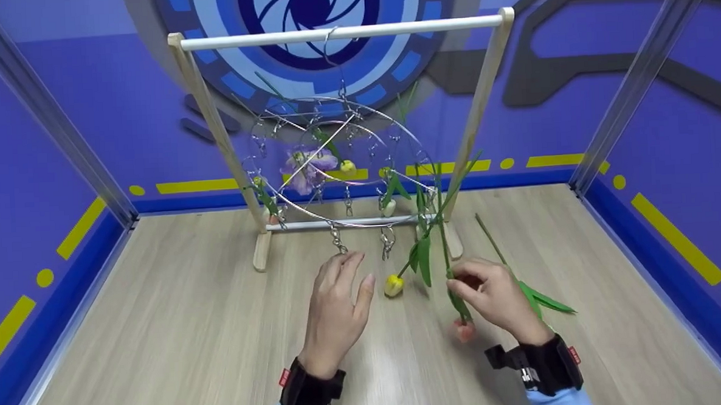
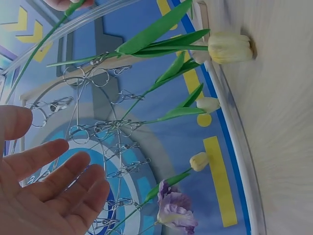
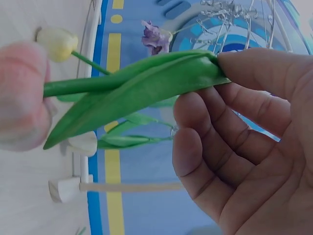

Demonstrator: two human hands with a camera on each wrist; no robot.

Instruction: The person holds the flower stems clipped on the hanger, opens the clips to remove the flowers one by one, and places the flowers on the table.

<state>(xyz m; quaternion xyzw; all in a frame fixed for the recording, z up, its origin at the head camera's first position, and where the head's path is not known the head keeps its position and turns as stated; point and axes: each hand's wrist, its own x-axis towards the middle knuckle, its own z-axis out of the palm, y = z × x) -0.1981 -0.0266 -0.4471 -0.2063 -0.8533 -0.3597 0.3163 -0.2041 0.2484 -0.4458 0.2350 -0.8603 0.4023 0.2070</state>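
Between its thumb and fingers my right hand (image 1: 492, 291) pinches the stem of a pink tulip (image 3: 22, 98), whose head points down above the table. My left hand (image 1: 337, 307) holds nothing; its fingers are spread loosely below a metal clip (image 1: 336, 237) on the round wire hanger. Between the hands, a yellow tulip (image 1: 393, 285) hangs head down from the hanger's right side. Farther back, a purple flower (image 1: 303, 171) and several pale tulips, one white tulip (image 2: 209, 104) among them, hang from other clips. In the head view some stems overlap, so their clips are hard to tell apart.
A wooden stand with a white top bar (image 1: 414, 27) carries the hanger by its hook. Right of the stand, another green stem with leaves (image 1: 544, 298) lies on the table (image 1: 189, 331); its head is hidden by my right hand. Blue-purple walls enclose three sides.
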